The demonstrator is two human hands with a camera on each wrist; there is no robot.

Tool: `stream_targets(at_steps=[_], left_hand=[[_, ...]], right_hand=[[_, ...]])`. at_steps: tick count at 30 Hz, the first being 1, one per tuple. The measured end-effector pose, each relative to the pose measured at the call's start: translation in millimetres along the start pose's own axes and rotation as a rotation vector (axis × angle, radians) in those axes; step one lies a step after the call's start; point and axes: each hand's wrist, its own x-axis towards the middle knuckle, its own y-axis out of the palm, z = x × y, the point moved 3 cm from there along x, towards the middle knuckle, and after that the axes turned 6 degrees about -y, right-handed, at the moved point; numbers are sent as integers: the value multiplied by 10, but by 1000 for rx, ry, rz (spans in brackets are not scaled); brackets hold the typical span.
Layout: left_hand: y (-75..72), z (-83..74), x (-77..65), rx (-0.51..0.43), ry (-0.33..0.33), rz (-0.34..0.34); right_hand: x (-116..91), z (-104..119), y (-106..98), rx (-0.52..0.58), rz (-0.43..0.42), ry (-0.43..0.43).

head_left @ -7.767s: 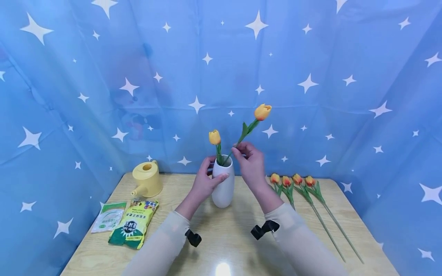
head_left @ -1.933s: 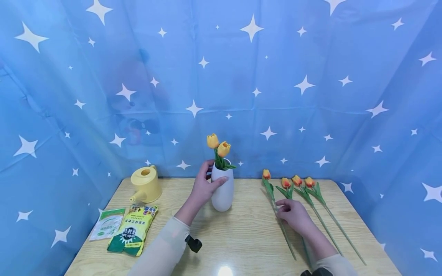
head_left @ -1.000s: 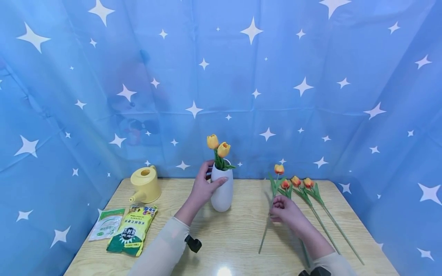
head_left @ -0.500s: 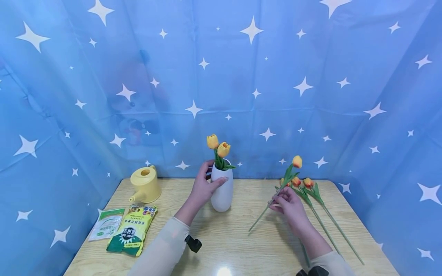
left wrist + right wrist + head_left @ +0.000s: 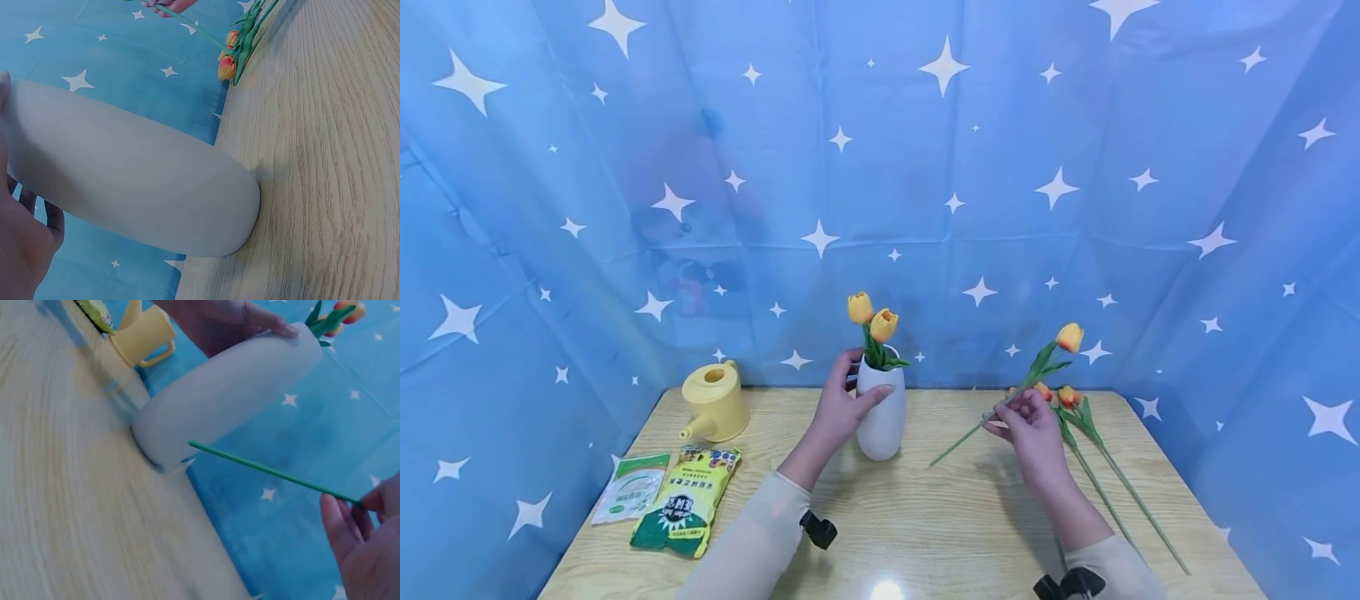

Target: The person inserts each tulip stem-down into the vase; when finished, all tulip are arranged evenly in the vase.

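A white vase (image 5: pixel 881 421) stands upright on the wooden table, with two yellow tulips (image 5: pixel 883 325) in its mouth. My left hand (image 5: pixel 844 407) grips the vase near its rim, thumb in front and fingers behind. To the right, my right hand (image 5: pixel 1032 433) pinches the green stem of another tulip (image 5: pixel 1070 337), held tilted above the table with its bloom up to the right. In the right wrist view the stem's free end (image 5: pixel 194 444) points toward the vase without reaching its mouth. Several tulips (image 5: pixel 1069 397) lie on the table behind and beside the right hand, partly hidden by it.
A yellow watering can (image 5: pixel 717 403) stands at the table's back left. Before it lie a green-and-yellow bag (image 5: pixel 687 502) and a smaller white-and-green packet (image 5: pixel 631 489). A blue curtain (image 5: pixel 775 167) with white stars hangs behind the table.
The second tulip went into the vase. My right hand then picked another tulip off the table, raised it and tilted its bloom to the right. My left hand stayed on the vase.
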Motion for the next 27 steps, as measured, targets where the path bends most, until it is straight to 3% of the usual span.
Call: stream_targets(at_steps=[27], left_hand=[[-1,-7,1,-8,23,5]], right_hand=[[223,525,281,104,-65,-254]])
